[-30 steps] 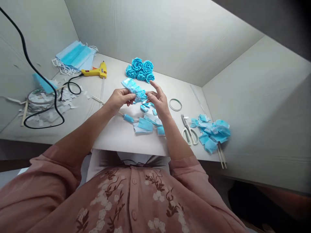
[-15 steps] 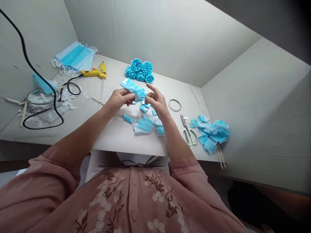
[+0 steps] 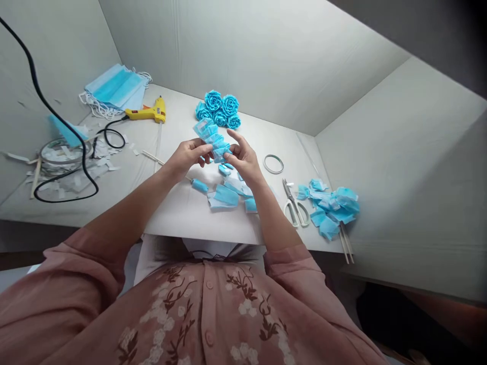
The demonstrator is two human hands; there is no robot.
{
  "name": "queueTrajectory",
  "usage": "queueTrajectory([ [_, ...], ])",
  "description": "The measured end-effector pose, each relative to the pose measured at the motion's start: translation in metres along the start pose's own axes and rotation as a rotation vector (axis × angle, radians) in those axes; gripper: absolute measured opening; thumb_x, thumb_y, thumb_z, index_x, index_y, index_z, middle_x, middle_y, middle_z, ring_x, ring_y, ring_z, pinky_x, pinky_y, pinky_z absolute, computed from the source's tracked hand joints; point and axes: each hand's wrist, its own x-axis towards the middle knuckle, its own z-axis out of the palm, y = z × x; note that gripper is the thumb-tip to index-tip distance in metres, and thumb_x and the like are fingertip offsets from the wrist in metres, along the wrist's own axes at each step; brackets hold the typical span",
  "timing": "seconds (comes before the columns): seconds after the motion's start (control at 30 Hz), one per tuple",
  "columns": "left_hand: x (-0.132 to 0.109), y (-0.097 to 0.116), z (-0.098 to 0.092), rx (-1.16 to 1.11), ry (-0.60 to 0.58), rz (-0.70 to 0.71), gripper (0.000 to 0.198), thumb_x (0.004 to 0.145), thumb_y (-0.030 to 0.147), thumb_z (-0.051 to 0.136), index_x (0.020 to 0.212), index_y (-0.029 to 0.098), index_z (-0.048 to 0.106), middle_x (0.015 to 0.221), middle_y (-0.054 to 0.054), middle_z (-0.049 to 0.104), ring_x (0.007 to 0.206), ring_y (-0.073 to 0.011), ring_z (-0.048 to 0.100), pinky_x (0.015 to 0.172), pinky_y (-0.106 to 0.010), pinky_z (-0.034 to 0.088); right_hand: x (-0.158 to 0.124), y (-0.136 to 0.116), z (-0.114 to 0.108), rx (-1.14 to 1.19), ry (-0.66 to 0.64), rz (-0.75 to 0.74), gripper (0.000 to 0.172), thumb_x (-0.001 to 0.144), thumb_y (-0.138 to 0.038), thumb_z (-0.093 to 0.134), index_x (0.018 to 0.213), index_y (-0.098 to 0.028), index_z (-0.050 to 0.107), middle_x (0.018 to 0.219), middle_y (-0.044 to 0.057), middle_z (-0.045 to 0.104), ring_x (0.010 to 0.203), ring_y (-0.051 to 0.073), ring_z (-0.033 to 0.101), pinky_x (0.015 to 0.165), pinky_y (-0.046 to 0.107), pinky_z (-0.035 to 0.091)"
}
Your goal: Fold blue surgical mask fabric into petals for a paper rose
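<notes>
Between my two hands, above the table, is a pleated strip of blue mask fabric (image 3: 211, 136). My left hand (image 3: 190, 154) pinches its near side between thumb and fingers. At the lower right end, my right hand (image 3: 243, 156) grips the strip with the thumb and bent fingers, its index finger stretched out. Behind the strip stand several blue fabric roses (image 3: 221, 106), partly covered by it. Under my hands lie cut blue fabric pieces (image 3: 223, 196) and a small blue roll (image 3: 200, 185) on a stick.
To the left are a yellow glue gun (image 3: 150, 112), a stack of face masks (image 3: 114, 87) and white scraps (image 3: 102, 165). A black cable (image 3: 36, 81) hangs in front there. To the right lie a ring (image 3: 274, 163), scissors (image 3: 293, 205) and a heap of blue fabric (image 3: 335, 205).
The pleated strip has turned to a steeper slant, its folds facing me more. My hands have barely shifted and keep their hold.
</notes>
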Motion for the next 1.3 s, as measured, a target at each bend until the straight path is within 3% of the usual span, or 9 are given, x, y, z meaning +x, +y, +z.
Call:
queueTrajectory([
  [0.13, 0.003, -0.002, -0.001, 0.005, 0.070, -0.012, 0.026, 0.065, 0.035, 0.080, 0.075, 0.014, 0.069, 0.066, -0.002, 0.066, 0.060, -0.0129, 0.061, 0.056, -0.025, 0.046, -0.001, -0.003, 0.000, 0.043, -0.027, 0.031, 0.082, 0.086, -0.062, 0.076, 0.155, -0.027, 0.050, 0.089, 0.000, 0.063, 0.082, 0.019, 0.061, 0.077, 0.034, 0.060],
  [0.3, 0.003, -0.006, -0.003, 0.044, 0.009, -0.035, 0.027, 0.065, 0.037, 0.081, 0.073, 0.014, 0.070, 0.064, -0.003, 0.067, 0.058, -0.0137, 0.061, 0.055, -0.026, 0.046, -0.001, -0.007, -0.004, 0.089, 0.021, 0.106, 0.070, 0.094, -0.063, 0.064, 0.152, -0.027, 0.052, 0.111, 0.006, 0.072, 0.101, 0.022, 0.068, 0.089, 0.037, 0.061],
  [0.43, 0.002, -0.005, -0.003, 0.114, -0.095, -0.046, 0.032, 0.066, 0.042, 0.086, 0.071, 0.014, 0.071, 0.065, -0.004, 0.068, 0.059, -0.0129, 0.059, 0.057, -0.026, 0.047, -0.001, -0.004, -0.005, 0.010, -0.018, 0.041, 0.080, 0.087, -0.057, 0.076, 0.155, -0.025, 0.049, 0.104, 0.004, 0.074, 0.094, 0.021, 0.067, 0.086, 0.035, 0.058],
  [0.53, 0.001, -0.003, -0.002, 0.032, -0.105, -0.059, 0.039, 0.069, 0.050, 0.086, 0.073, 0.014, 0.070, 0.070, -0.005, 0.069, 0.061, -0.0131, 0.061, 0.055, -0.025, 0.046, 0.001, 0.002, -0.003, 0.032, 0.015, 0.013, 0.082, 0.085, -0.057, 0.077, 0.155, -0.024, 0.049, 0.098, 0.003, 0.074, 0.085, 0.019, 0.064, 0.079, 0.033, 0.057],
  [0.73, 0.001, -0.005, -0.003, -0.005, -0.028, -0.028, 0.025, 0.071, 0.035, 0.084, 0.078, 0.014, 0.073, 0.067, -0.002, 0.065, 0.063, -0.0133, 0.061, 0.056, -0.024, 0.046, 0.004, 0.004, -0.001, 0.013, 0.022, 0.034, 0.085, 0.085, -0.065, 0.074, 0.155, -0.024, 0.049, 0.102, 0.005, 0.075, 0.087, 0.020, 0.067, 0.075, 0.032, 0.059],
  [0.83, 0.004, -0.004, -0.005, -0.135, 0.077, -0.036, 0.016, 0.075, 0.027, 0.078, 0.080, 0.013, 0.073, 0.070, -0.003, 0.067, 0.062, -0.0142, 0.062, 0.056, -0.025, 0.048, 0.005, -0.004, -0.016, -0.016, 0.093, 0.024, 0.071, 0.094, -0.061, 0.063, 0.156, -0.027, 0.050, 0.117, 0.007, 0.078, 0.099, 0.020, 0.072, 0.081, 0.032, 0.063],
  [0.93, 0.007, 0.000, -0.008, -0.267, 0.191, -0.053, 0.007, 0.081, 0.021, 0.072, 0.079, 0.014, 0.070, 0.072, -0.003, 0.069, 0.060, -0.0141, 0.063, 0.053, -0.026, 0.049, 0.006, -0.010, -0.039, -0.122, 0.216, -0.010, 0.057, 0.098, -0.048, 0.058, 0.150, -0.026, 0.056, 0.118, 0.007, 0.080, 0.102, 0.019, 0.075, 0.087, 0.032, 0.063],
  [1.03, 0.008, 0.005, -0.008, -0.306, 0.255, -0.088, 0.007, 0.086, 0.016, 0.066, 0.080, 0.015, 0.068, 0.071, -0.004, 0.071, 0.059, -0.0145, 0.065, 0.052, -0.025, 0.050, 0.004, -0.009, -0.054, -0.313, 0.232, -0.035, 0.047, 0.094, -0.033, 0.059, 0.138, -0.020, 0.067, 0.107, 0.007, 0.082, 0.100, 0.021, 0.076, 0.091, 0.035, 0.063],
  [1.3, 0.012, 0.002, -0.014, -0.329, 0.248, -0.089, 0.005, 0.086, 0.018, 0.066, 0.084, 0.014, 0.068, 0.072, -0.003, 0.071, 0.058, -0.0135, 0.066, 0.050, -0.023, 0.048, 0.011, 0.002, -0.051, -0.690, 0.133, -0.070, 0.037, 0.094, -0.019, 0.057, 0.124, -0.016, 0.077, 0.113, 0.009, 0.083, 0.103, 0.023, 0.077, 0.103, 0.039, 0.059],
])
